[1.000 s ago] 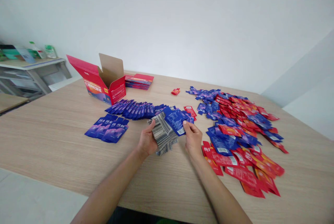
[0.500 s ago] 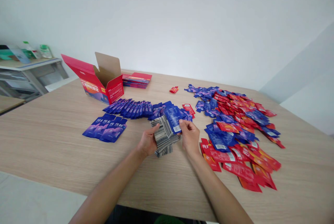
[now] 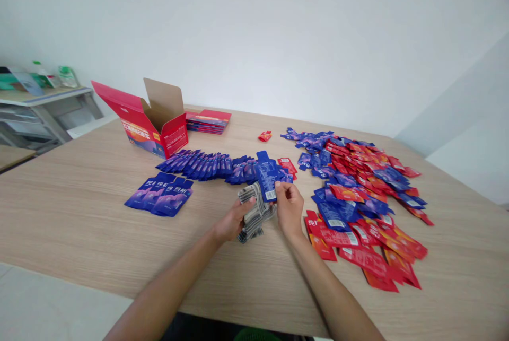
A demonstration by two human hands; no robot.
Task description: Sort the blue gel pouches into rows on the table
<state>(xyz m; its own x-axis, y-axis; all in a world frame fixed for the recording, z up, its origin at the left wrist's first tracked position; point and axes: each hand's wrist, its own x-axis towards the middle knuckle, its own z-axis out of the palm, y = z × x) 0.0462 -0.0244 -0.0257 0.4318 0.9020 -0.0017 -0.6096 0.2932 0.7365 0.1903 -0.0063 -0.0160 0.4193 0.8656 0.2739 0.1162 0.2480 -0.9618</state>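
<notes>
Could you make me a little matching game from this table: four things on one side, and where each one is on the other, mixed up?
Things:
1. open red box
2. blue sachet
3. fanned stack of sachets
4. flat red cartons

Places:
A. in the left hand
B. stacked behind the box, far side of the table
C. pinched in the right hand
D. standing at the far left of the table

Pairs: 1-D, 2-C, 3-A, 4-B
</notes>
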